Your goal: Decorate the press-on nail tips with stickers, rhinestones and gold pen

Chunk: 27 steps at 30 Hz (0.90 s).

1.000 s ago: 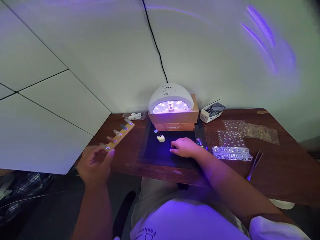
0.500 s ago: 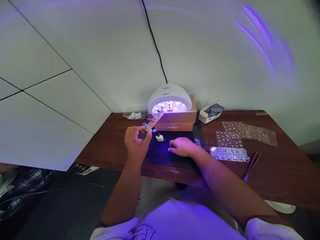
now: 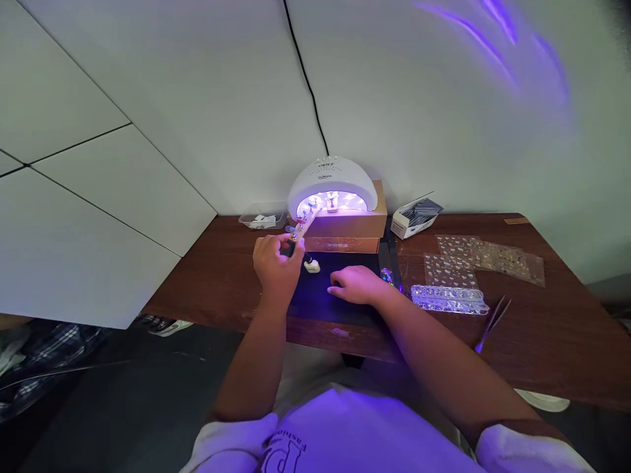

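Observation:
My left hand point(image 3: 279, 263) pinches the near end of a pale nail-tip display strip point(image 3: 309, 221) with several decorated false nails on it. The strip's far end reaches into the lit mouth of a white nail lamp point(image 3: 332, 177), where glare blurs the nails. Below the strip, a small white piece with a dark stem point(image 3: 312, 266) stands on the black mat point(image 3: 320, 295). On the same mat rests my right hand point(image 3: 355, 284), its fingers curled in with nothing visible in them.
Cardboard boxes point(image 3: 345, 228) hold up the lamp. Behind on the left sits a clear plastic tray point(image 3: 251, 217). To the right are an open box of foil packets point(image 3: 417, 215), sticker sheets point(image 3: 451, 269), a rhinestone case point(image 3: 449, 299) and tweezers point(image 3: 491, 324). A white panel point(image 3: 98, 243) borders the left.
My left hand has pushed the display strip forward, so its far end is deeper in the lamp's mouth. My right hand stays on the mat. The view has shifted slightly.

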Motion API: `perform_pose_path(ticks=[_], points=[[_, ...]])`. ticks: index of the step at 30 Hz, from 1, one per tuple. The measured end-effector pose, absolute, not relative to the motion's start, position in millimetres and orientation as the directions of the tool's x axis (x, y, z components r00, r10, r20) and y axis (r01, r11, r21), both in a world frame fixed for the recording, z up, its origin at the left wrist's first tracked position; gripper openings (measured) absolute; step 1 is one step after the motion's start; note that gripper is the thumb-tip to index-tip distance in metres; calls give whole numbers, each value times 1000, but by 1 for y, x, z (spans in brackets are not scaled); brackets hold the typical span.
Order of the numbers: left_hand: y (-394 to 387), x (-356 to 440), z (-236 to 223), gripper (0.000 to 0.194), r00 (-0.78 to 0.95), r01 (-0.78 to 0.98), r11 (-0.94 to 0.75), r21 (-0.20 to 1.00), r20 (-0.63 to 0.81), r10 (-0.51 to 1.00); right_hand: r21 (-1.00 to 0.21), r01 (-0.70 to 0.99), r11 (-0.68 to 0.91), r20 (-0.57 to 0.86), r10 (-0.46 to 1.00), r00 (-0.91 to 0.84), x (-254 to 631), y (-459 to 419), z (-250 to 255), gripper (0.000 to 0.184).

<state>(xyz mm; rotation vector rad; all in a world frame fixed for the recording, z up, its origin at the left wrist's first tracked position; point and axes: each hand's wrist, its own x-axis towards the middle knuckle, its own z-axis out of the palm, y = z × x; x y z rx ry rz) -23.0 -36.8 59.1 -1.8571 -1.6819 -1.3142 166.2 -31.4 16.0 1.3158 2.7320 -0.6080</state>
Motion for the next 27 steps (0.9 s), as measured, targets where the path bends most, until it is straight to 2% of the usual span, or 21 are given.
perform_pose_path(ticks=[8, 16, 27], points=[[-16, -15, 54, 22, -157, 915, -164, 368, 701, 696, -316, 764, 563, -223, 739, -636, 166, -32, 18, 35], [-4, -3, 71, 23, -178, 922, -68, 381, 573, 800, -322, 766, 556, -229, 739, -633, 166, -32, 19, 36], [13, 0, 75, 22, -111, 931, -107, 350, 547, 830, -327, 764, 557, -222, 740, -635, 166, -32, 18, 35]])
